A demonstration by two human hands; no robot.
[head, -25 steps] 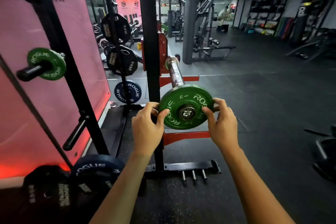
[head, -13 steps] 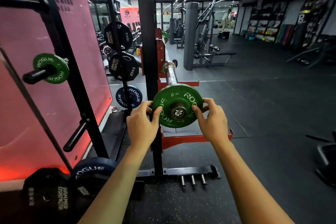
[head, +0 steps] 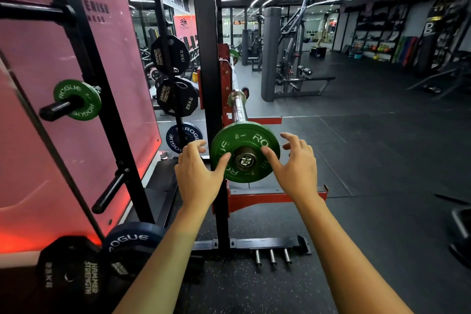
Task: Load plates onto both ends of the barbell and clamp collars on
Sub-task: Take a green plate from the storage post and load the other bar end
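Note:
A green Rogue plate (head: 226, 146) sits on the near sleeve of the barbell (head: 238, 107), which rests in the red rack hooks. The sleeve's end cap shows at the plate's centre. My left hand (head: 197, 168) is at the plate's left side, its thumb touching the plate's face and its fingers loose. To the right, my right hand (head: 297, 160) is spread, its thumb on the plate's face and its fingers off the rim. A second green plate (head: 234, 53) shows at the bar's far end. No collar is in view.
The black rack upright (head: 207, 58) stands just left of the plate. Storage pegs hold a small green plate (head: 76, 99), black Hammer Strength plates (head: 175, 76) and a blue Rogue plate (head: 182, 136). More plates (head: 96, 262) lie at the lower left. Machines stand behind on black rubber floor.
The green plate has slid further along the sleeve. Both hands have let go of its rim and now only touch its face with the thumbs. My view has moved closer.

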